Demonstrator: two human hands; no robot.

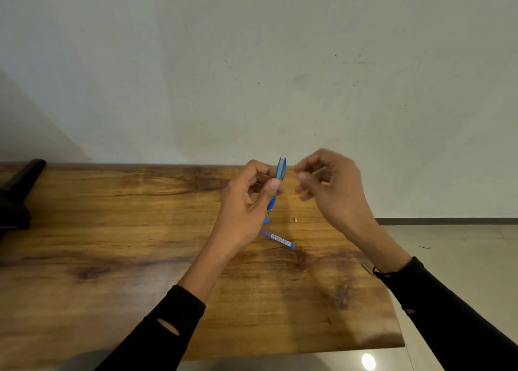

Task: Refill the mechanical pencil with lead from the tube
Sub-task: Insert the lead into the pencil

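My left hand [246,199] holds the blue mechanical pencil [280,171] upright above the wooden table [112,230], its open top end pointing up. Just right of the pencil's top, my right hand [328,182] is blurred, with thumb and forefinger pinched together; whether a lead is between them is too fine to tell. The lead tube [277,239], blue with a white label, lies on the table below my hands. A small blue cap [266,221] lies below the pencil's tip. A tiny pale piece [295,219] rests a little to its right.
A dark object [16,191] sits at the table's far left edge. The table backs onto a pale wall, and its right edge [392,300] drops to a tiled floor.
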